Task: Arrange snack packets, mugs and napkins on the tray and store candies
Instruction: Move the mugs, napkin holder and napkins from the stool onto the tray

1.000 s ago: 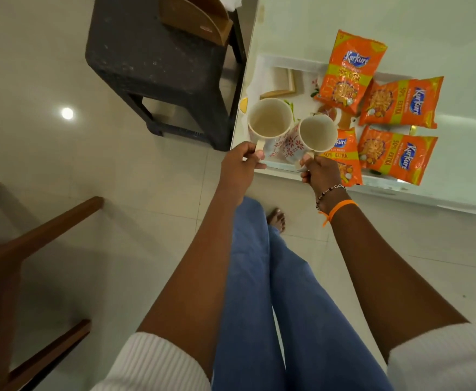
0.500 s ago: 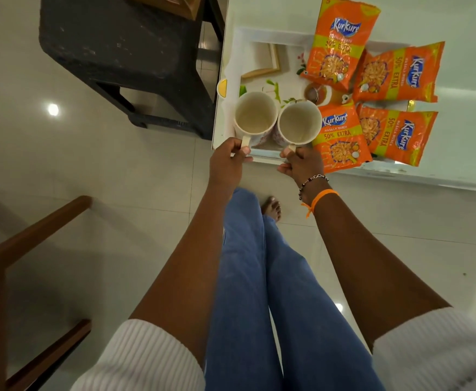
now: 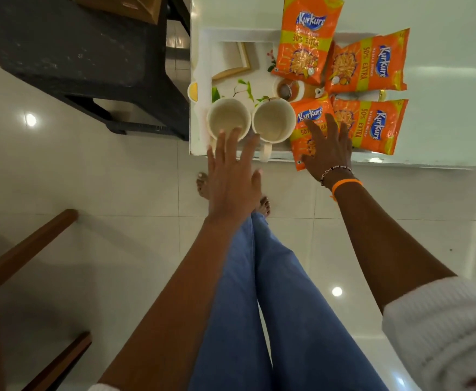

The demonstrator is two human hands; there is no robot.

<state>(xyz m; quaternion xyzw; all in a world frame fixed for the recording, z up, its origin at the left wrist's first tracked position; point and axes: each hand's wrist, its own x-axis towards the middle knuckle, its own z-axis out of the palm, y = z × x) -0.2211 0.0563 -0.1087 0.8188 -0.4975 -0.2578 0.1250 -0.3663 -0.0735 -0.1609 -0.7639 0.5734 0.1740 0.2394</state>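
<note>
Two cream mugs stand side by side on the near left of the white printed tray (image 3: 203, 66): the left mug (image 3: 227, 115) and the right mug (image 3: 273, 119). Several orange snack packets (image 3: 369, 122) lie on the tray's right half. My left hand (image 3: 232, 179) hovers open with straight fingers just in front of the left mug, holding nothing. Also open, my right hand (image 3: 327, 148) lies fingers spread over the near orange packet (image 3: 310, 117). No napkins or candies are in view.
The tray sits at the near left corner of a glass table (image 3: 443, 66). A dark stool (image 3: 76, 52) stands to the left with a wooden holder on it. A wooden chair frame (image 3: 19, 255) is at the lower left. My legs and feet are below.
Both hands have let go of the mug handles; the mugs now stand on the tray. The left hand has drawn back open and the right hand has moved right over a packet.
</note>
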